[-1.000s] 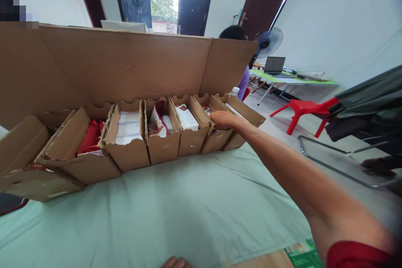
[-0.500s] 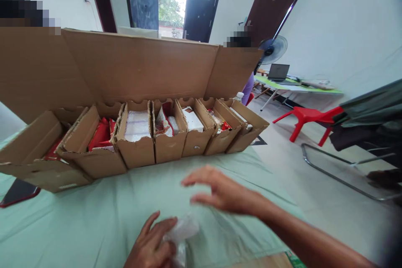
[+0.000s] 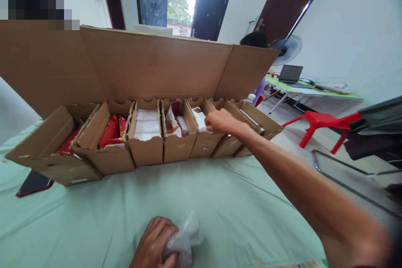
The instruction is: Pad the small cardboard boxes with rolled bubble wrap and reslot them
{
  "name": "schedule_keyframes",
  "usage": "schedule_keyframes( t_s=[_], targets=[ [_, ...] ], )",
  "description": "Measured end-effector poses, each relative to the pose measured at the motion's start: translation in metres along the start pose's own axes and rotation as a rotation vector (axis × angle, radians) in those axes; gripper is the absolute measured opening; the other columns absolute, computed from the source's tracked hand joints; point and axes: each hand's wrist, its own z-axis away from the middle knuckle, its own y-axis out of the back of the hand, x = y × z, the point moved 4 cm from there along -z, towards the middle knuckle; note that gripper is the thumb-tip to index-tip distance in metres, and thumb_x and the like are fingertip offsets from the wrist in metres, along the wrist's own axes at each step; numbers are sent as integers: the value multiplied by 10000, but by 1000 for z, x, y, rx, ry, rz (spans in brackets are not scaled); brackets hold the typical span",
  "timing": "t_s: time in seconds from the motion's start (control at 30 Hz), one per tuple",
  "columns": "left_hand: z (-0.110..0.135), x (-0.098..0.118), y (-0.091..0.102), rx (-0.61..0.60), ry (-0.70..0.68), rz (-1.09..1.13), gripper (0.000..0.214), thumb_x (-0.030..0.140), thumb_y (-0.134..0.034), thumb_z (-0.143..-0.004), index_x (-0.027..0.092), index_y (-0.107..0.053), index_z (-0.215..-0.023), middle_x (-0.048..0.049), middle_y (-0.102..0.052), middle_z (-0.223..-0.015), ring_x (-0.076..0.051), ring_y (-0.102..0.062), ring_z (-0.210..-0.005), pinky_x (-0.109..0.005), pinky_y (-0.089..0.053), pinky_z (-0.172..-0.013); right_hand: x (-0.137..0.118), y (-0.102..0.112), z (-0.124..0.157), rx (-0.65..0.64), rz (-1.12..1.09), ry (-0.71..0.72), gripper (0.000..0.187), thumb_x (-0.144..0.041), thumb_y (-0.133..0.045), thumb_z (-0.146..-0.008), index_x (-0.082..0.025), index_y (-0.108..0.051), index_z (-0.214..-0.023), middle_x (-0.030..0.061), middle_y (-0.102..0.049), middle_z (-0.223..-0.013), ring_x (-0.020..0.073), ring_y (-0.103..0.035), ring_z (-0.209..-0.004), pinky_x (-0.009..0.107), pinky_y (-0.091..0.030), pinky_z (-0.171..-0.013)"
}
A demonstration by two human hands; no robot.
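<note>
At the bottom of the view, my left hand [image 3: 156, 240] is closed around a crumpled piece of clear bubble wrap [image 3: 186, 240], which lies on the green cloth. My right hand [image 3: 221, 121] reaches over the row of cardboard boxes with its fingers curled. It is at the right edge of a white box [image 3: 198, 118] that stands in one cardboard bin [image 3: 202, 147]. What its fingertips touch or hold is hidden. Left of it, a neighbouring bin has a red-and-white packet [image 3: 173, 120], and another bin holds bubble-wrapped packs [image 3: 147, 123].
Red packets [image 3: 109, 132] fill a bin further left. A tall cardboard panel [image 3: 163, 67] stands behind the bins. A dark phone-like slab [image 3: 34, 184] lies at the left. On the right are a red stool [image 3: 326, 123], a laptop [image 3: 290, 74] and a fan [image 3: 290, 49]. A person's head [image 3: 253, 39] shows behind the panel.
My right hand has moved from above the cloth forward to the bin with the white box, and its fingers have curled. My left hand has closed more around the bubble wrap.
</note>
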Motion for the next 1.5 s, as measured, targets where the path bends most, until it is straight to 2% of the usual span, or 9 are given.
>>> schedule_keyframes(
  t_s=[0.2, 0.37, 0.57, 0.73, 0.93, 1.07, 1.2, 1.33, 1.5],
  targets=[
    [7, 10, 22, 199, -70, -179, 337, 538, -568, -948, 243, -719, -1010, -146, -285, -1657, -440, -243, -1529, -660, -391, -1113, -43, 56, 102, 259, -54, 127, 158, -271, -576, -860, -250, -665, -731, 41, -724, -732, 218, -635, -703, 394, -444, -789],
    [9, 25, 18, 280, -233, -266, 90, 309, -619, -958, 286, -702, -935, -40, -542, -1500, -292, -428, -1451, -571, -276, -1228, -116, -22, 169, -408, -240, 690, 85, -215, -652, -878, -241, -719, -833, 11, -749, -776, 196, -650, -769, 352, -440, -833],
    [10, 9, 7, 178, -150, -93, 365, 404, -398, -1041, 214, -641, -1236, -161, -685, -1231, -255, -675, -1101, -380, -568, -897, -76, -5, 45, -166, 127, 303, 231, -204, -569, -936, -228, -780, -1027, 84, -773, -1084, 255, -633, -1014, 387, -406, -919],
    [9, -3, -2, 83, -155, -41, 724, 440, -418, -1045, 165, -109, -1640, -179, -711, -1231, -253, -692, -1135, -377, -555, -967, -66, -40, -50, -293, 564, 279, 245, -186, -656, -832, -190, -802, -1029, 149, -741, -1180, 327, -548, -1165, 410, -342, -959],
    [17, -10, -13, 165, -68, -121, 556, 577, -336, -1032, 155, -621, -1255, -150, -730, -1046, -297, -688, -1088, -460, -543, -986, -68, -69, -65, -257, 547, 260, 258, -137, -572, -886, -173, -800, -1002, 150, -763, -1102, 295, -549, -1168, 402, -308, -995],
    [16, -12, -6, 235, -31, -88, 640, 676, -250, -998, 183, -658, -993, -154, -699, -1020, -314, -657, -1092, -508, -531, -973, -64, -7, -27, 4, 531, 125, 329, -191, -467, -941, -130, -761, -1077, 197, -713, -1213, 380, -464, -1288, 515, -280, -1032],
    [14, -4, 23, 300, 60, -195, 402, 586, -535, -916, 202, -653, -931, -198, -520, -1470, -398, -446, -1402, -614, -405, -1107, -91, 27, 60, 291, 131, 236, 282, -303, -472, -960, -289, -748, -1015, 80, -716, -1250, 334, -578, -1196, 527, -343, -1042],
    [24, 8, 50, 376, 60, -307, 328, 530, -586, -916, 220, -668, -986, -140, -222, -1691, -440, -188, -1542, -686, -236, -1175, -142, -40, 136, -54, -97, 524, 277, -187, -461, -954, -293, -717, -934, 78, -764, -1023, 275, -650, -967, 507, -388, -993],
    [43, -3, 47, 171, -78, -414, 340, 550, -537, -957, 229, -634, -904, -118, -581, -1448, -318, -461, -1409, -614, -196, -1232, -181, -85, 144, -439, -258, 781, 125, -194, -602, -919, -211, -723, -942, 52, -755, -877, 197, -656, -846, 362, -437, -869]
  ],
)
